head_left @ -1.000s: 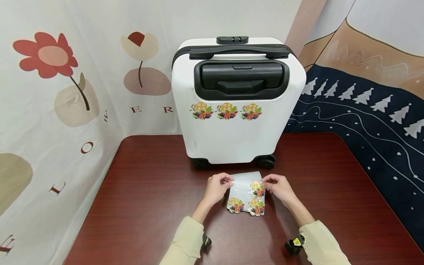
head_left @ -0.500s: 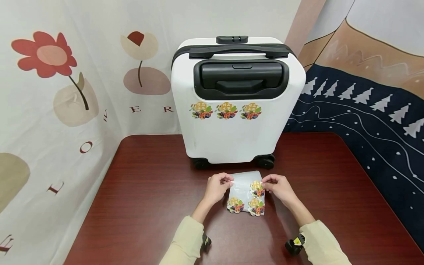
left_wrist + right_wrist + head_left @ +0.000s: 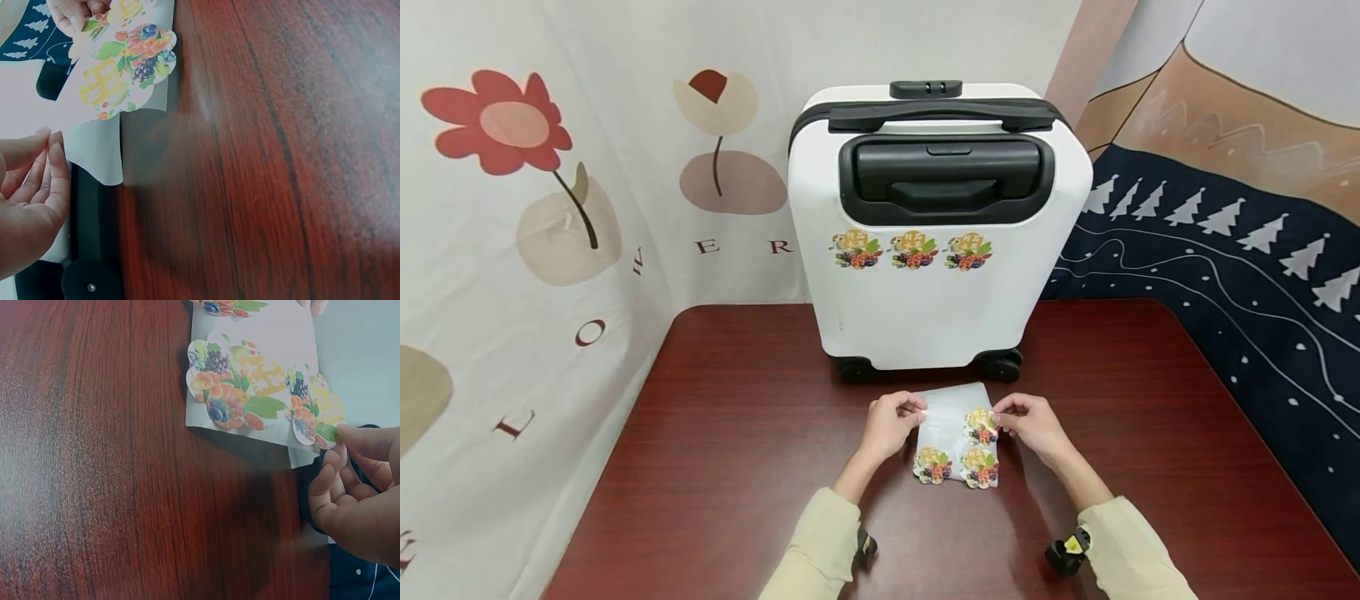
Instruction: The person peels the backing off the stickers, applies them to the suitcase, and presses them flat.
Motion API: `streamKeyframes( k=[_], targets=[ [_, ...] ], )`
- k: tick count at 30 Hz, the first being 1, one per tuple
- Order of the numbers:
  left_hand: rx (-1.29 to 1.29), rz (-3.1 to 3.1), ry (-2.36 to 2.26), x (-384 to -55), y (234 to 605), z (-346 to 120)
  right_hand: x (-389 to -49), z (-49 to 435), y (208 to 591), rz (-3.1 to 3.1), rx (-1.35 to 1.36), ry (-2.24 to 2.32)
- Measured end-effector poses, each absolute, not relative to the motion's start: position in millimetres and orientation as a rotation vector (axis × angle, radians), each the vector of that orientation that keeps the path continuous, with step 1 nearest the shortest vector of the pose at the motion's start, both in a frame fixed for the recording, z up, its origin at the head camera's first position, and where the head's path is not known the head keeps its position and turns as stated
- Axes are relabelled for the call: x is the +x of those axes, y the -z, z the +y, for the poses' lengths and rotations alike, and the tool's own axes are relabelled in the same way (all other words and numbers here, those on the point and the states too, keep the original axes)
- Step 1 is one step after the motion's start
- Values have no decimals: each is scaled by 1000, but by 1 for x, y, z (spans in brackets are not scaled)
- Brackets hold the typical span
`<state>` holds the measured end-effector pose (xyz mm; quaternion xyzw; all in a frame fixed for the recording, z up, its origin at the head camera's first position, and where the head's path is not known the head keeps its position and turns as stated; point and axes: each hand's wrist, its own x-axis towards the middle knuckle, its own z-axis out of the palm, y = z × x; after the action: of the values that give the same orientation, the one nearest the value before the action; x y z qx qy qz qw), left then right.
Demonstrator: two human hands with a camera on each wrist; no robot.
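In front of the suitcase (image 3: 925, 321), left hand (image 3: 889, 427) pinches sheet (image 3: 942, 417); right hand (image 3: 1032, 425) pinches sticker (image 3: 981, 426); peeling, seemingly; next wants gentle lift.

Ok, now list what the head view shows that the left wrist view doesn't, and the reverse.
Only the head view: the suitcase's black pull handle, the row of three fruit stickers on its white shell, and the flower-print cloth.

Only the left wrist view: the small screw at the middle of a suitcase wheel.

Both: the left hand, the right hand, the backing sheet with fruit stickers, the wood-grain table and part of the tree-print cloth.
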<state>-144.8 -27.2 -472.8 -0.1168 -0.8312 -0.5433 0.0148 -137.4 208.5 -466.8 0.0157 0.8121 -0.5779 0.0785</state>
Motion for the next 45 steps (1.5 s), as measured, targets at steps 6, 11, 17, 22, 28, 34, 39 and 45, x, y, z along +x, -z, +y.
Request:
streamKeyframes(
  k=[6,11,17,22,28,34,39,45],
  targets=[
    [-329,-2630,1681,-145,474,-27,-137,211,464,2433,61,1715],
    [-309,-2692,1664,-145,475,-26,-137,212,463,2430,68,1705],
    [-323,-2751,1630,-145,477,-25,-138,213,463,2431,75,1708],
    [-341,-2803,1590,-143,479,-24,-138,213,462,2422,65,1722],
    [-369,-2828,1565,-142,479,-25,-139,214,463,2412,60,1723],
    [-391,-2883,1485,-142,478,-26,-139,213,461,2390,43,1746],
    [-403,-2908,1408,-143,476,-27,-139,213,458,2405,26,1726],
    [-387,-2903,1356,-145,470,-29,-139,212,457,2415,8,1724]
  ],
)
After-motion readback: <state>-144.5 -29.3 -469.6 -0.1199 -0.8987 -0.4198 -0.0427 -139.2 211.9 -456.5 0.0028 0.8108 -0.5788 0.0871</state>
